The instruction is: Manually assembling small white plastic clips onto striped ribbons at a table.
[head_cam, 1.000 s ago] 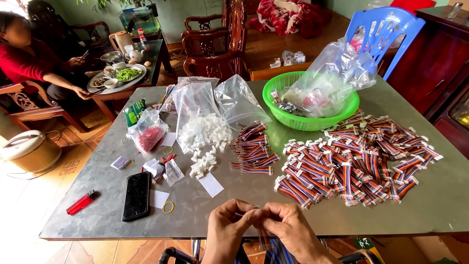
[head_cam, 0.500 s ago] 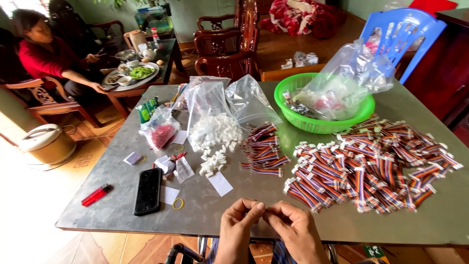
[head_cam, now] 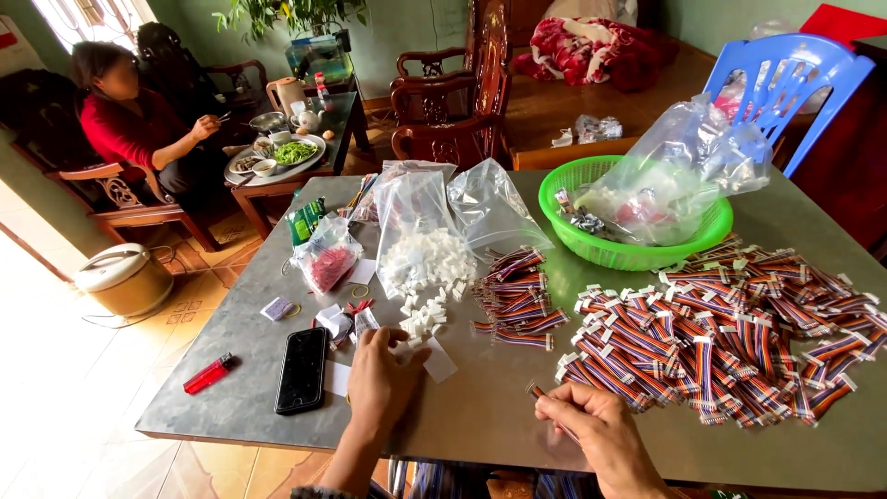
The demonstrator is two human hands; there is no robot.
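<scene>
left hand point(head_cam: 383, 379) sits palm down, fingers curled over the loose white connectors point(head_cam: 423, 323) at the near end of that heap on the table point(head_cam: 480, 416). right hand point(head_cam: 591, 427) pinches 1 striped cable point(head_cam: 537, 392), which sticks out past its fingers up-left, long axis slanted toward the connectors. phone point(head_cam: 302, 370) lies left.

There is one view only, from a camera on the person's head, looking forward and down across a grey table point(head_cam: 517, 407) from its near edge. It sits close over the left hand point(head_cam: 383, 383) and right hand point(head_cam: 591, 425) at that edge, the forearms running out of the bottom of the picture. The far edge and both far corners of the table show, and beyond them the room with wooden chairs point(head_cam: 453, 102) and a seated person point(head_cam: 129, 120) at upper left.
</scene>
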